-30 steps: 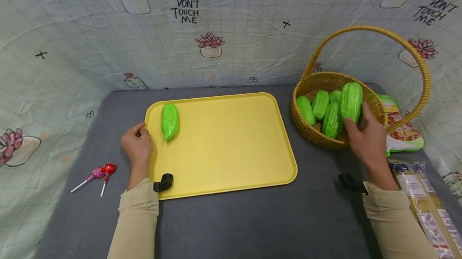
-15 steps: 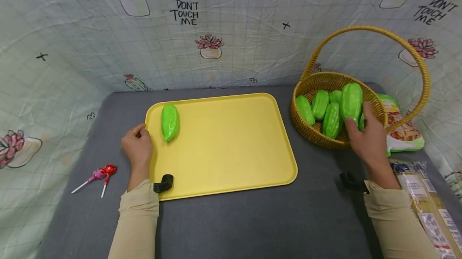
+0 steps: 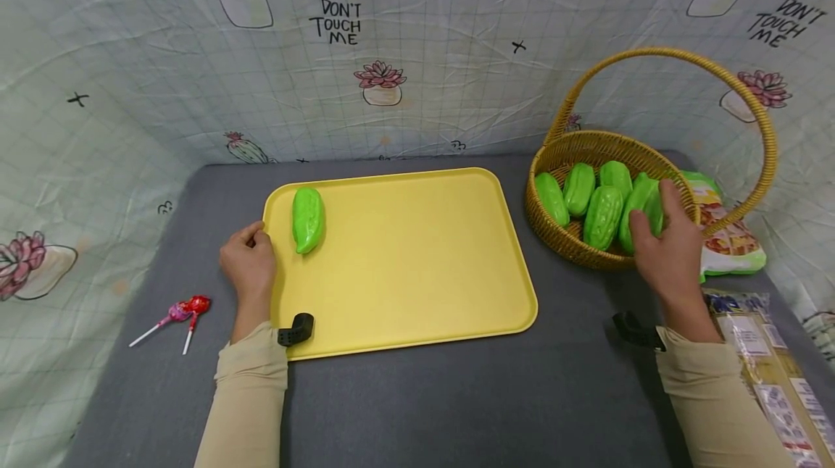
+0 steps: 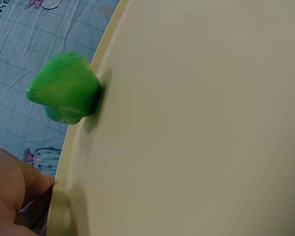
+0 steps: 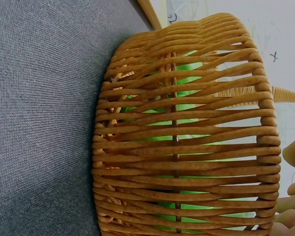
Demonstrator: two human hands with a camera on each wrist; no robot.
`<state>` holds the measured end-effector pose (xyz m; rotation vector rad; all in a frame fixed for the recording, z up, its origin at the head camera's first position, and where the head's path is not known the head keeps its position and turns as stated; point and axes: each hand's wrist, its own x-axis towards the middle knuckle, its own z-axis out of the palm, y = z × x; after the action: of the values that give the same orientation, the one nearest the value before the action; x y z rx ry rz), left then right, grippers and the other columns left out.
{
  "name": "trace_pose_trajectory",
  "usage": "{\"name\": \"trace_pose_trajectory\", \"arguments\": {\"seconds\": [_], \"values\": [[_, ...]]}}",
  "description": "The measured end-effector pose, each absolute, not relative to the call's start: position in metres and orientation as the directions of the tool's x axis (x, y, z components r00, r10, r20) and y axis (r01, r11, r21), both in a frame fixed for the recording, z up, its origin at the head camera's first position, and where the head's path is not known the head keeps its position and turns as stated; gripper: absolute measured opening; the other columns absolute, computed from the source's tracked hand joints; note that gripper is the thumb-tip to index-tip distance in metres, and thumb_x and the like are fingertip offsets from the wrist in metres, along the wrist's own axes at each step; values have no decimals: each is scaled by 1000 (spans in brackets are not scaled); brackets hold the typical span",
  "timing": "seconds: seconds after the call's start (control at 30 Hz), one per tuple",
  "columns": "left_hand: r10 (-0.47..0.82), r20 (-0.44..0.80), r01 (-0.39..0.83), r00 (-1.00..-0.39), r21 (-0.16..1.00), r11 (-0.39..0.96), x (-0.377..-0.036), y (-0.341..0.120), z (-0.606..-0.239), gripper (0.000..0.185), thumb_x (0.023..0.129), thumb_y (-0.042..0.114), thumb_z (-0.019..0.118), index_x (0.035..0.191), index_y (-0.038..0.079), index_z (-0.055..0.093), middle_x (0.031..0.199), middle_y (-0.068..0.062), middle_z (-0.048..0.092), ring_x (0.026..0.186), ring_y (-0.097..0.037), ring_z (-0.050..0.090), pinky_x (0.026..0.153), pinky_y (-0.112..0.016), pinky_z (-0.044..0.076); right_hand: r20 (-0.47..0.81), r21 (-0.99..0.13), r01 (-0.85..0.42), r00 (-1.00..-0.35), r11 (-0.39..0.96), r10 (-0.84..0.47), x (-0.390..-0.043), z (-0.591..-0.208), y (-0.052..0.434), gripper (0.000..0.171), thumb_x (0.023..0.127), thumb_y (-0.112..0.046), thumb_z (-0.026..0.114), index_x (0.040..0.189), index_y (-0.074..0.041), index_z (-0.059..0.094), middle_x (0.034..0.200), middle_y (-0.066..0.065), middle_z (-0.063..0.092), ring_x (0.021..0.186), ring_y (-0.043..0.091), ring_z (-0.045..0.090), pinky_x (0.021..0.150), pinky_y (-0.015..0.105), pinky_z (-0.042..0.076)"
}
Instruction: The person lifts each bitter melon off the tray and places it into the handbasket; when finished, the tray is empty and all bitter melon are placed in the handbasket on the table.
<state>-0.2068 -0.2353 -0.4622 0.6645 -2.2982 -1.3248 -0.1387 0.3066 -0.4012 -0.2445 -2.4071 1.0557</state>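
My right hand (image 3: 665,247) reaches into the wicker basket (image 3: 566,242) and grips a green plastic gourd (image 3: 642,206) that lies low among several other green gourds (image 3: 578,189). In the right wrist view the basket wall (image 5: 187,147) fills the frame, green shows through the weave, and my fingertips (image 5: 291,196) sit at the right edge. My left hand (image 3: 250,261) rests loosely curled against the left rim of the yellow tray (image 3: 404,294). One green gourd (image 3: 307,219) lies on the tray just beyond that hand. The left wrist view shows this gourd (image 4: 64,88), the tray (image 4: 196,123) and my hand (image 4: 12,191) touching the rim.
Two red lollipops (image 3: 185,306) lie on the grey table left of my left arm. Snack bags (image 3: 724,236) and a printed packet (image 3: 770,359) lie at the right, behind and beside the basket. A patterned cloth backdrop stands close behind the table.
My right hand has lowered the gourd from upright above the basket rim down among the other gourds. The left hand and the tray have not moved.
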Motion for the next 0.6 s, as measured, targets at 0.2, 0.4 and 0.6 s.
{"name": "trace_pose_trajectory", "arguments": {"seconds": [0.2,0.4,0.6], "values": [[-584,101,-206,-805,876,436,-208,-236,-463,35,103,8,48,127,-4,70,131,-26,66,126,-39,59,107,-49,47,380,-723,-49,-861,689,338,-139,-404,303,61,101,-14,56,158,-7,35,162,18,35,143,32,46,124,40,28],[-583,106,-198,-805,879,433,-208,-237,-465,35,103,8,48,126,-4,70,130,-26,66,126,-38,60,106,-48,47,366,-694,-12,-867,720,338,-139,-405,297,61,102,-19,57,159,-12,34,148,27,53,96,22,71,86,17,47],[-581,128,-183,-804,876,446,-208,-238,-467,35,103,8,48,126,-4,70,129,-26,67,124,-39,61,103,-49,47,309,-716,0,-897,699,316,-136,-402,290,64,104,-27,54,161,-16,26,151,24,50,64,6,62,66,14,31]]}}
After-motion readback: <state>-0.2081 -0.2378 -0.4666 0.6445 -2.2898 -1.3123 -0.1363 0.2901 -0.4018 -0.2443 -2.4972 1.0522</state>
